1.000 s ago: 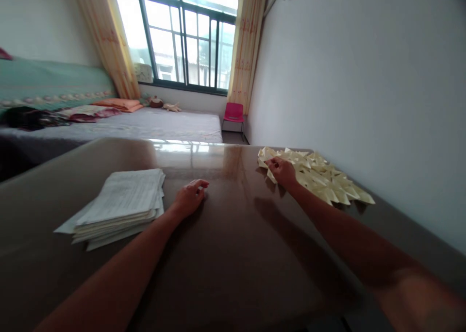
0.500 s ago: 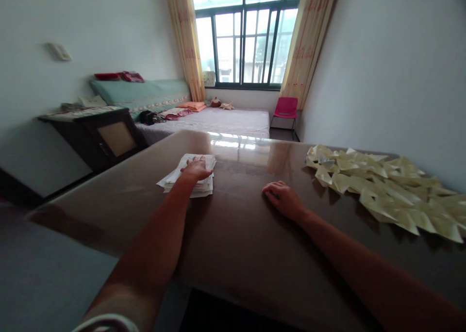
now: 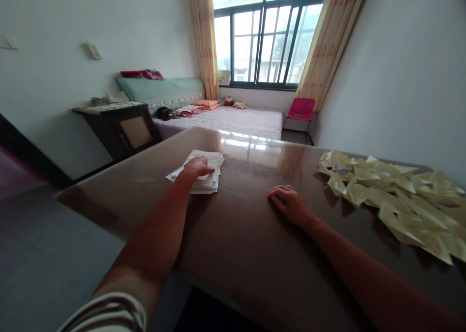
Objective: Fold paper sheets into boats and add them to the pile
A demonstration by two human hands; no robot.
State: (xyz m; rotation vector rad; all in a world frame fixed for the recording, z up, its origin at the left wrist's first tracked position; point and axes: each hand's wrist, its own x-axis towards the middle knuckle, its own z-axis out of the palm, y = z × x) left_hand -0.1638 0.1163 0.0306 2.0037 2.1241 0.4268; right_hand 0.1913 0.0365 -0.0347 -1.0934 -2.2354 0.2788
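Left hand now lies on top of the paper stack, on the left part of the bench; a second ago it rested just beside it. Thumb juts out to the side; whether the other fingers grip a sheet, cannot tell. Right hand has left the folded paper pieces and rests on bare bench between them and the stack, fingers lightly bent, narrow gap at the thumb, nothing seen in them. Contact is thus with the stack alone, the folded pieces untouched. Small greyish scrap, hidden earlier, shows on their near-left end. View has swung left.
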